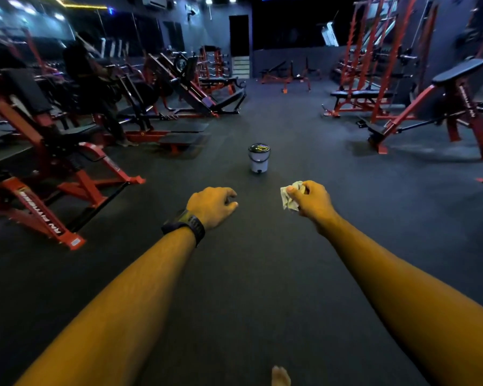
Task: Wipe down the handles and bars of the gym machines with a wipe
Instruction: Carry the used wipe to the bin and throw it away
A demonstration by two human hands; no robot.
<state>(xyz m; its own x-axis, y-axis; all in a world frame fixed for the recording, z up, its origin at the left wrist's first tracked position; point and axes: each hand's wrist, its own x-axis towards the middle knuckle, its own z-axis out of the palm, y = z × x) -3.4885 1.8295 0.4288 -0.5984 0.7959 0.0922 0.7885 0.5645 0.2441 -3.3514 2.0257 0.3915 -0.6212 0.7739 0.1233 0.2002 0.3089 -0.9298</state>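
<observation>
At the lower edge, the tip of a bare foot (280,376) on the dark floor (248,274). Further ahead, left hand (211,206) with a black watch (186,227) at the wrist, fingers loosely curled, holding nothing. Beside it but apart, right hand (314,200) pinching a crumpled pale wipe (289,199) between thumb and fingers, above the floor. Beyond both, a small white pedal bin (259,158), upright. Far on both sides, red gym machines (53,168), well apart from the hands.

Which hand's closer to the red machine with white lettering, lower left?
Left. The left hand, empty, is just right of the red machine; the right hand, holding the wipe, is farther to the right.
</observation>
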